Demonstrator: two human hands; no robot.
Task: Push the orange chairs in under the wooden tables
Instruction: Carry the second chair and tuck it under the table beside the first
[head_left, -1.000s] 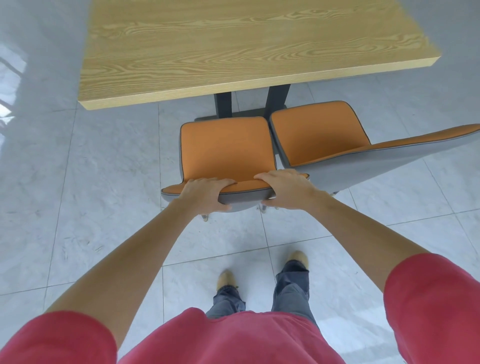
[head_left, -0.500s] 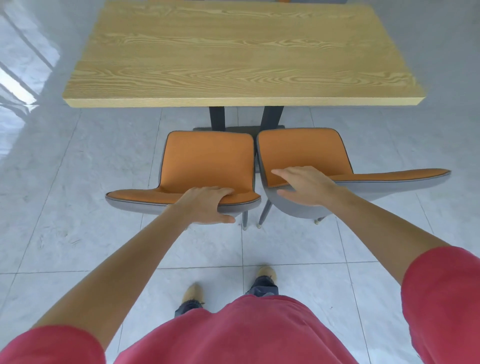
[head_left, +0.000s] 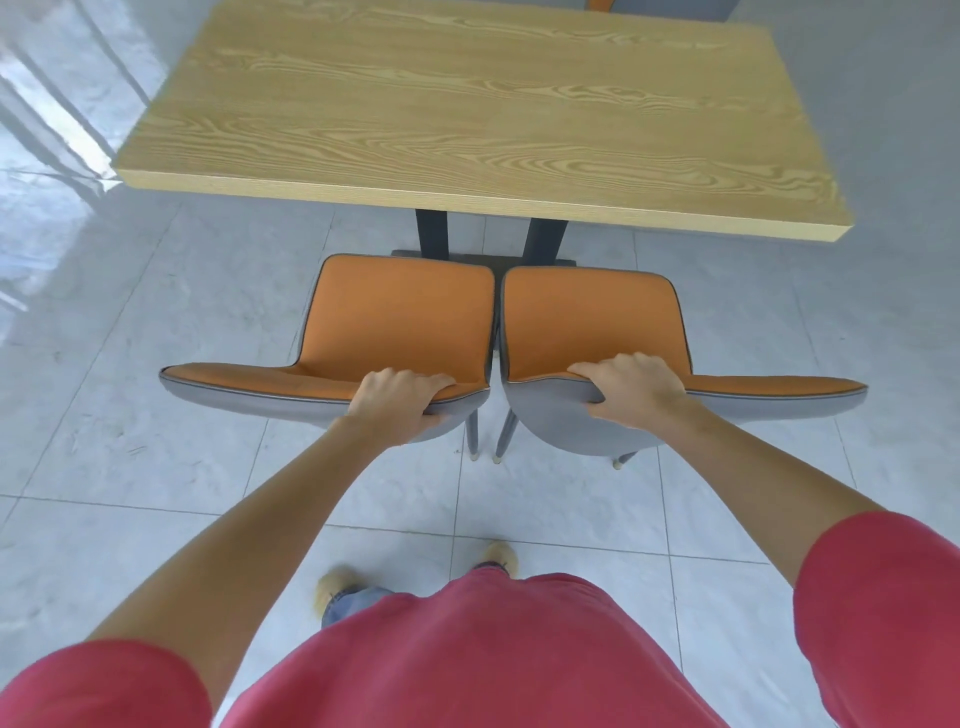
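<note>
Two orange chairs with grey shells stand side by side in front of a wooden table, facing it. My left hand is shut on the top edge of the left chair's backrest. My right hand is shut on the top edge of the right chair's backrest. Both seats stand clear of the table's near edge, with their fronts close to the dark table legs.
Grey marble-look floor tiles spread all around. Another orange chair shows at the far side of the table. My feet stand just behind the chairs.
My right hand has let go of the left chair and closed on the right chair's backrest. Both chairs now stand square to the table; the view has shifted forward.
</note>
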